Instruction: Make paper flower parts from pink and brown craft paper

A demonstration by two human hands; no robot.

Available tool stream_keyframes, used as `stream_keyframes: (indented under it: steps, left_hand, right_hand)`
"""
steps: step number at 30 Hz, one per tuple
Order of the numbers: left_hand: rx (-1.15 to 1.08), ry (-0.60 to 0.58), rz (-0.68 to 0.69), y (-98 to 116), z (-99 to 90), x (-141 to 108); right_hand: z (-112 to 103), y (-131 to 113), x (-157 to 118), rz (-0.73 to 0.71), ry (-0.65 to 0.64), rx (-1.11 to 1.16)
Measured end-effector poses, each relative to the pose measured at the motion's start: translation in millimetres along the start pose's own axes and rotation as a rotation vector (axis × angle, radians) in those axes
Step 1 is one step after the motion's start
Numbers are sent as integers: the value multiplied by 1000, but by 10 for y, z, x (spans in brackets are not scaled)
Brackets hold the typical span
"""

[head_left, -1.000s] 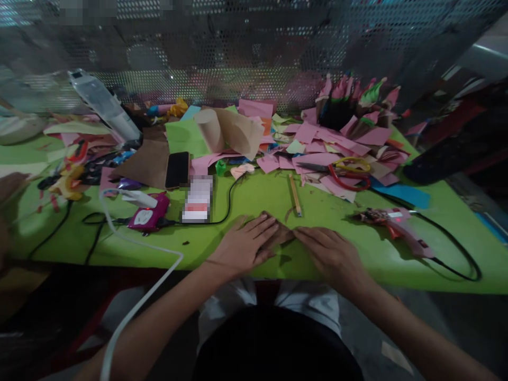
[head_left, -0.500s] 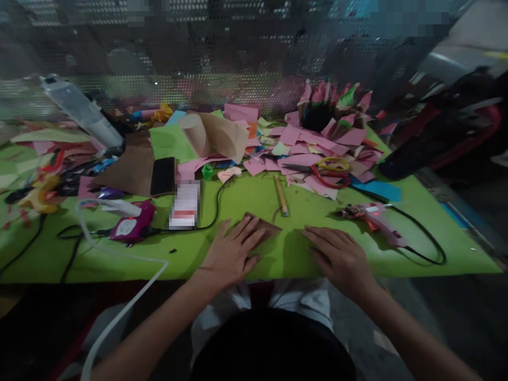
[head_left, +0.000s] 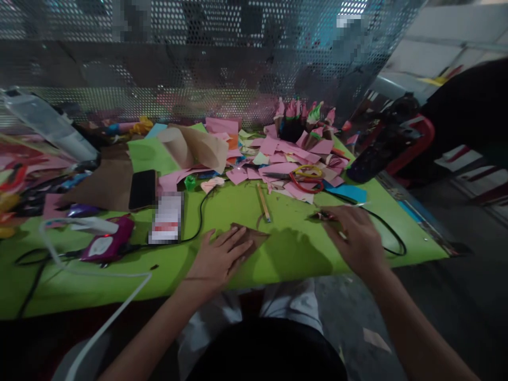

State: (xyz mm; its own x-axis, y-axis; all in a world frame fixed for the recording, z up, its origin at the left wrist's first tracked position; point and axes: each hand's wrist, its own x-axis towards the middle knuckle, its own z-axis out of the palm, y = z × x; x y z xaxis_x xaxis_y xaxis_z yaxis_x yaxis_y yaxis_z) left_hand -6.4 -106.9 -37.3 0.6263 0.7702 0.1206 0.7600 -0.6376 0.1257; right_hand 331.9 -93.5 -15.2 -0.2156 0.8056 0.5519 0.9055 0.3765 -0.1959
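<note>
Under the spread fingers of my left hand (head_left: 217, 260) lies a small folded piece of brown paper (head_left: 256, 238), flat near the table's front edge. My right hand (head_left: 355, 238) is over the pink glue gun, covering most of it; only the dark nozzle end (head_left: 323, 215) shows to the left of my fingers. These fingers are curled around the gun's body. A yellow pencil (head_left: 263, 203) rests between and behind my hands. Scissors with red and yellow handles (head_left: 307, 180) sit behind my right hand.
Pink paper scraps (head_left: 273, 145) pile up at the back, beside a dark holder of paper cones (head_left: 291, 129). At left are a black phone (head_left: 143, 189), a magenta power adapter (head_left: 109, 241) and cables. A dark bottle (head_left: 365, 159) leans at right.
My right hand has moved right from the bare green tabletop onto the glue gun. My left hand stays on the brown paper. The view has turned to the right.
</note>
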Motion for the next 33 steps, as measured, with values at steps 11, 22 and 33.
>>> stream_keyframes:
  steps: [11,22,33]
  left_hand:
    - [-30,-23,-4,3,34,-12]
    - [-52,-46,-11,30,21,-15]
    - [3,-3,32,-56,74,138]
  right_hand:
    - [581,-633,845,-104,-523,-219]
    - [491,-533,187,-339,-579,153]
    - [-452,419,-253,440,-155,112]
